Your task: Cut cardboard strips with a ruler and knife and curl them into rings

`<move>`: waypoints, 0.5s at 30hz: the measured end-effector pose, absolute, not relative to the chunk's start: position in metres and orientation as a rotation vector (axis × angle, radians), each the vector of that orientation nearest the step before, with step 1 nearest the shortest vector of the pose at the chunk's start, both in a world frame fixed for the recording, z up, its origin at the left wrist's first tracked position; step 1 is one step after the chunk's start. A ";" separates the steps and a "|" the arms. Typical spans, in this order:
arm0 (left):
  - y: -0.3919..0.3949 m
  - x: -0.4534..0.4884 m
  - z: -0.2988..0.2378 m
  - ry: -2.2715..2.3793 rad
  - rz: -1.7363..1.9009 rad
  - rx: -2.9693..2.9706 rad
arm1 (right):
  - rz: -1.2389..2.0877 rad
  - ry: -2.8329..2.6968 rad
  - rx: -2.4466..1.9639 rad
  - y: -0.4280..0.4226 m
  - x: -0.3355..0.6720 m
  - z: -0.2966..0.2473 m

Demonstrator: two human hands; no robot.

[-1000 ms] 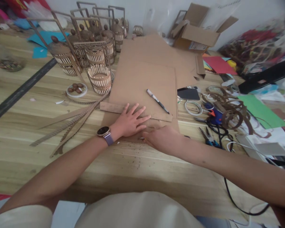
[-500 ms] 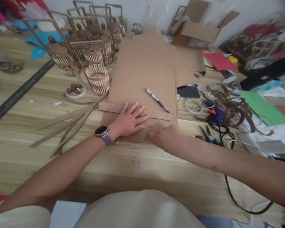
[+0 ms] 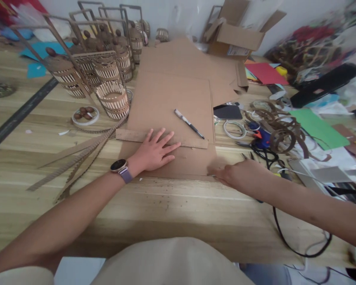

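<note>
My left hand lies flat with fingers spread across a narrow cardboard strip and the cardboard sheet beneath it. Closed in a pinch, my right hand is at the sheet's near right corner. It grips what looks like a utility knife, mostly hidden by the hand; only a thin tip shows at the fingertips, on a line along the sheet's near edge. A black and silver pen rests on the larger cardboard beyond the strip.
Small slatted lanterns stand at the back left, near a roll ring of brown beads. Cardboard strips lie at left. On the right are a phone, a tape roll, a blue glue gun, pliers and cables.
My right hand has moved to the right along the cardboard's near edge, up to its corner. My left hand stays pressed on the strip. The whole view has shifted slightly.
</note>
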State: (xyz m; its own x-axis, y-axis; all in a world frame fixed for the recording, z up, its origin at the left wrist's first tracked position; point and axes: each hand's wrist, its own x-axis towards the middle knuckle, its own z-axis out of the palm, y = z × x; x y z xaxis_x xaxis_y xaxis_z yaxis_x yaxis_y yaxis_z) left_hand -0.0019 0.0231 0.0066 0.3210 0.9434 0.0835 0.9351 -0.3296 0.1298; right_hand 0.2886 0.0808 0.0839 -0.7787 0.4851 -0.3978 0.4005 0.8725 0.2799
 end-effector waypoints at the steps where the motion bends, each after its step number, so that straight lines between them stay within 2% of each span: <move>1: 0.023 -0.002 0.007 1.787 0.220 2.504 | 0.230 2.557 0.647 0.084 0.296 0.083; 12: 0.024 -0.002 0.007 1.809 0.153 2.499 | 0.122 2.382 0.659 0.095 0.323 0.087; 15: 0.024 -0.002 0.006 1.813 0.143 2.513 | 0.191 2.326 0.690 0.103 0.325 0.101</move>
State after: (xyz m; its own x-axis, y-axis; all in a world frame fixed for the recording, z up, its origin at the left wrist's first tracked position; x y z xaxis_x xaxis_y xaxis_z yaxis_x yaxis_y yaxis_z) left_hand -0.0016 0.0235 0.0059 0.3127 0.9485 0.0518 0.9448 -0.3161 0.0856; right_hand 0.3247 0.1027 0.1010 -0.6180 0.5281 -0.5824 0.4260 0.8475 0.3165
